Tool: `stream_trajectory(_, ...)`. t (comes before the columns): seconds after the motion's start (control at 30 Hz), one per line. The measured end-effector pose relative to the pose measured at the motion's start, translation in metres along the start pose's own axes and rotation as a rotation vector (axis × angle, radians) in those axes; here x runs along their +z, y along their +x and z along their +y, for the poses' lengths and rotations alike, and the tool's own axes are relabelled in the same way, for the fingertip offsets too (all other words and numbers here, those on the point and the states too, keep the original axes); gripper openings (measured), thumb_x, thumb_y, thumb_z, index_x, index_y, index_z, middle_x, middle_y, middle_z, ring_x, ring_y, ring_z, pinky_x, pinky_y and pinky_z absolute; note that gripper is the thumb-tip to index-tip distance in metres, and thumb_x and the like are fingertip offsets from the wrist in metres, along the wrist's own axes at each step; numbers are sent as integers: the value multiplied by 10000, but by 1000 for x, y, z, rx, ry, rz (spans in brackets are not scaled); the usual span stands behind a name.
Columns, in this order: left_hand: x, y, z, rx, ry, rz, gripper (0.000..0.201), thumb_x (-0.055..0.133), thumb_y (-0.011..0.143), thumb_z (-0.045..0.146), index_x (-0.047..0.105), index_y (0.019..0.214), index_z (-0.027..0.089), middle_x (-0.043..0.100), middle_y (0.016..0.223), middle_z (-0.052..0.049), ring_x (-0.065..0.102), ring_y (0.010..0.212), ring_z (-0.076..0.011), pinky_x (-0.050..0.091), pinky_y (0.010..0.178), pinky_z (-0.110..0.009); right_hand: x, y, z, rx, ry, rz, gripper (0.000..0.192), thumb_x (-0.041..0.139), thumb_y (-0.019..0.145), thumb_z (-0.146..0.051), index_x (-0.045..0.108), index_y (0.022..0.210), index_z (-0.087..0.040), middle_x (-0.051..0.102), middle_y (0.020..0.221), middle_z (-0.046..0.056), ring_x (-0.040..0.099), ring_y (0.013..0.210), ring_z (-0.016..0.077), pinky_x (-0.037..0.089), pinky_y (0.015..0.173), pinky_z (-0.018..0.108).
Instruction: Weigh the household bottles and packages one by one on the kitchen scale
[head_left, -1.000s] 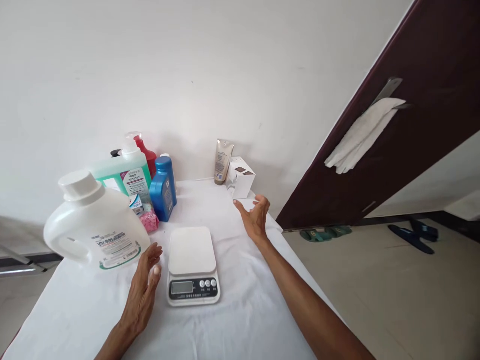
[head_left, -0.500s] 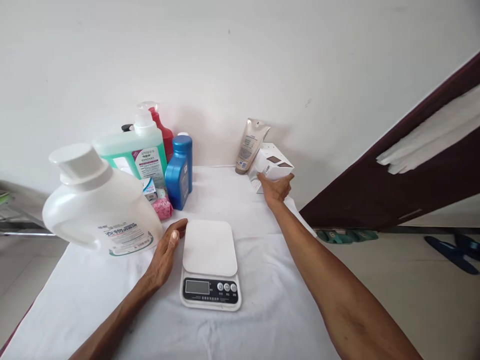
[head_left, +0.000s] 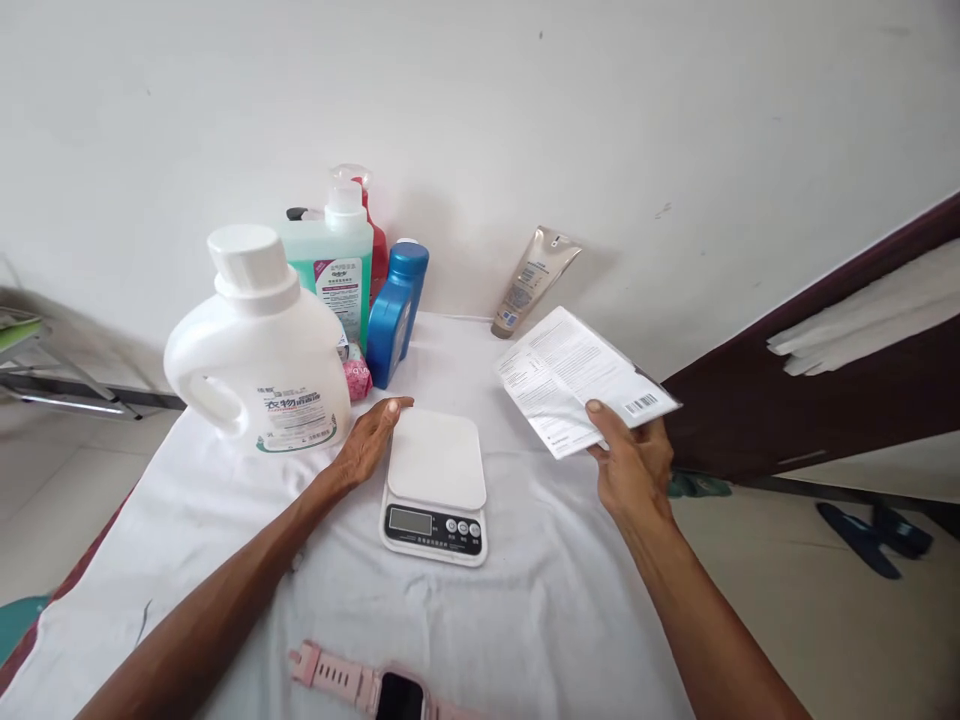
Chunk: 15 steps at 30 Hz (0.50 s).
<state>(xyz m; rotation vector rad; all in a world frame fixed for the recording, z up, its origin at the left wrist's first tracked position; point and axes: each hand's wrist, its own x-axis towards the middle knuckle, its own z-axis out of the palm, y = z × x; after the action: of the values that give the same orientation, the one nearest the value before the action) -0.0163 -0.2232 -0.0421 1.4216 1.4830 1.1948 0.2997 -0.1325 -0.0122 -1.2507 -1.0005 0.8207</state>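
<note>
A white kitchen scale (head_left: 436,458) with a dark display panel stands on the cloth in front of me. My left hand (head_left: 373,440) lies along its left edge with fingers stretched out and thumb up; whether it touches the scale I cannot tell. In my right hand (head_left: 636,462) is a white box (head_left: 577,385), held tilted in the air right of the scale by its near right corner. The face toward me carries small print and a barcode. Behind the box, a gold squeeze tube (head_left: 536,282) leans against the wall.
Left of the scale stand a big white jug (head_left: 259,350), a green pump bottle (head_left: 337,285), a blue bottle (head_left: 397,315) and a pink packet (head_left: 358,379). A pink-strapped watch (head_left: 397,690) lies at the near edge. Slippers (head_left: 859,538) rest on the floor at right.
My right hand has lifted the white box from beside the tube and brought it nearer, turning its printed face toward me. My left hand stays by the scale. The view has shifted, showing the watch.
</note>
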Motion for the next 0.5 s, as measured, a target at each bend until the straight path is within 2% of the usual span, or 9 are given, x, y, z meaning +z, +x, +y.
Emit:
stream_trajectory(0.1,-1,-1,-2,-4,-24,16,863,230,1010,789,728,1320,157,682,1440,-145,573,1411,-334,352,1268,-495,-2,-43,-28,-57,123,-179,632,905,728,-477,705,1274,-228,746,1291,115,691,1249,347,630,977,492)
stream_trajectory(0.2,1,-1,-8,-19,-128,30,872,264,992,814,741,1297,151,711,1391,-157,609,1372,-339,388,1244,-488,3,-75,-41,-94,165,-315,635,914,746,-451,714,1305,-227,750,1311,125,692,1258,361,588,1061,541)
stream_trajectory(0.37,5,3,-20,-89,-442,102,1035,290,909,914,649,1421,89,703,1377,-229,680,1277,-358,480,1165,-522,20,-106,-34,-137,138,-419,714,899,784,-427,635,1422,-244,712,1403,131,677,1286,359,557,1091,560)
stream_trajectory(0.5,4,1,-20,-61,-453,104,1019,360,897,913,627,1470,114,670,1442,-220,620,1372,-383,429,1219,-547,25,-123,-27,-144,10,-466,706,916,757,-453,642,1367,-227,748,1303,132,712,1180,345,605,983,511)
